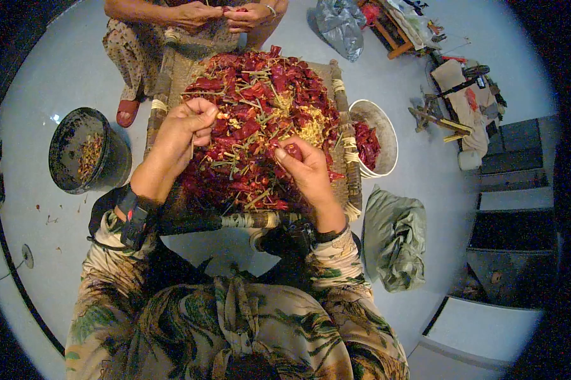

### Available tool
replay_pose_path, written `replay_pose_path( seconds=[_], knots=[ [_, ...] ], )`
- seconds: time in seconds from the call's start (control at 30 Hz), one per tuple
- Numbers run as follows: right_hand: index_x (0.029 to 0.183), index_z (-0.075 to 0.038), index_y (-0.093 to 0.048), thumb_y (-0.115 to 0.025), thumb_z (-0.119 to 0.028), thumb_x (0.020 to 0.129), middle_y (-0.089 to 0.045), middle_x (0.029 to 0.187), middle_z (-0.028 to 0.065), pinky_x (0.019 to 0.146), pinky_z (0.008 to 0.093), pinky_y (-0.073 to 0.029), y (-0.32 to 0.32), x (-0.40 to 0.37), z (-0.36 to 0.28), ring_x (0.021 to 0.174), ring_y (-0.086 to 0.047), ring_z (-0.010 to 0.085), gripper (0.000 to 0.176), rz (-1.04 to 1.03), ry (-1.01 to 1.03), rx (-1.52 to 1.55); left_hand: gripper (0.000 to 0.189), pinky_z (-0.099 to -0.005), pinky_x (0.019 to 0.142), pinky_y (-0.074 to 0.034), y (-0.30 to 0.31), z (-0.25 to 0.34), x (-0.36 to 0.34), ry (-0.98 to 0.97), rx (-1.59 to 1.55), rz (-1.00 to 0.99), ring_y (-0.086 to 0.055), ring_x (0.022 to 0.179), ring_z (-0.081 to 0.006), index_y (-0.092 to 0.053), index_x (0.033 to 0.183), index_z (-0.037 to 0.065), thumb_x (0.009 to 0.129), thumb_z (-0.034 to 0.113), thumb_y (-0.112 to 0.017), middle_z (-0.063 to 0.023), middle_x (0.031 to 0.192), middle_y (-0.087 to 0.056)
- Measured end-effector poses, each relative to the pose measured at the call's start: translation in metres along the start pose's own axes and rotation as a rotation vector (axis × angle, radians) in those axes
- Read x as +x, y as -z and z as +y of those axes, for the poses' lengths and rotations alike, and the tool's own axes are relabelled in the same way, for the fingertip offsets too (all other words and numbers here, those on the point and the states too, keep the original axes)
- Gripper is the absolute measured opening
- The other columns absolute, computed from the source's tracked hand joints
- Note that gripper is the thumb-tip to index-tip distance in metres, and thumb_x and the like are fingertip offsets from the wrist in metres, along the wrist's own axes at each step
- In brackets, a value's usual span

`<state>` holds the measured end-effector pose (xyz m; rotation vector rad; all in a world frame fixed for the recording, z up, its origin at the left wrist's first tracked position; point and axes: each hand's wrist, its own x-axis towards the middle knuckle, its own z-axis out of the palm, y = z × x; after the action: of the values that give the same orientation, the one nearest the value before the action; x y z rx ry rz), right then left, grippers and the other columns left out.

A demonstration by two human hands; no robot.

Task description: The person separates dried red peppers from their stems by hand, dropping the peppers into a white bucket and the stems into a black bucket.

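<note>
A heap of dried red chilies lies on a woven cot, mixed with loose stems and yellow seeds. Over the heap's left side, my left hand is closed in a pinch, with a small pale yellow seedy bit at its fingertips. My right hand is closed around a dried red chili near the heap's right part. The fingers partly cover that chili.
A black bucket with stems and seeds stands left. At right are a white bucket holding red chilies and a green sack. Across the cot, another person's hands hold red chilies. A grey plastic bag lies beyond.
</note>
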<state>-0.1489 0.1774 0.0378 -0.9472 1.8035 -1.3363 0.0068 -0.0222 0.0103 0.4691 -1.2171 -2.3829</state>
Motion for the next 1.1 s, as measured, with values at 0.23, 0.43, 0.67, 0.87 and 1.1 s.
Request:
replay_pose_path(
  seconds=[0.23,0.43,0.67,0.87,1.1],
  knots=[
    [0.104,-0.002,-0.056,-0.063,-0.009,0.084,-0.059,0.077,0.0008,0.058,0.0209,-0.043,0.001,0.003,0.012,0.061,-0.051,0.0079,0.022,-0.011,0.029,0.339,0.01,-0.0188,0.049,-0.036,-0.016,-0.009,-0.002,0.066,-0.156,-0.02,-0.045,0.062,-0.006,-0.05,0.09,0.008,0.09,0.017,-0.055,-0.002,0.084,-0.056],
    [0.104,-0.004,-0.057,-0.064,-0.014,0.084,-0.061,0.083,0.0012,0.061,0.0238,-0.048,0.017,0.016,0.029,0.064,-0.055,0.0076,0.023,-0.027,-0.103,0.343,0.004,-0.0215,0.051,-0.039,-0.019,-0.006,-0.005,0.118,-0.275,0.031,-0.048,0.062,-0.0091,-0.051,0.089,0.008,0.088,0.011,-0.054,-0.0062,0.089,-0.059],
    [0.098,-0.006,-0.056,-0.058,-0.02,0.088,-0.057,0.077,0.002,0.051,0.0252,-0.046,0.104,0.041,0.055,0.06,-0.053,0.0103,0.017,0.379,-0.04,0.93,0.008,-0.0214,0.049,-0.038,-0.022,-0.003,-0.008,0.087,-0.203,0.102,-0.047,0.059,-0.01,-0.05,0.088,0.009,0.085,0.012,-0.057,-0.0035,0.08,-0.053],
    [0.12,-0.002,-0.047,-0.05,-0.023,0.092,-0.055,0.114,0.0131,0.091,0.0364,-0.046,0.195,0.019,0.081,0.103,-0.054,0.0246,0.035,0.705,0.268,0.518,0.008,-0.023,0.049,-0.038,-0.024,-0.003,-0.009,0.11,-0.205,0.152,-0.048,0.059,-0.0105,-0.05,0.088,0.008,0.085,0.01,-0.057,-0.0051,0.079,-0.054],
    [0.122,-0.001,-0.048,-0.051,-0.018,0.09,-0.059,0.112,0.0136,0.088,0.0372,-0.049,0.183,0.025,0.096,0.1,-0.058,0.0243,0.036,0.667,0.012,0.799,0.013,-0.0247,0.052,-0.045,-0.015,-0.012,-0.006,0.08,-0.178,0.204,-0.052,0.062,-0.0128,-0.053,0.094,0.008,0.083,0.012,-0.058,-0.0034,0.081,-0.056]
  ],
)
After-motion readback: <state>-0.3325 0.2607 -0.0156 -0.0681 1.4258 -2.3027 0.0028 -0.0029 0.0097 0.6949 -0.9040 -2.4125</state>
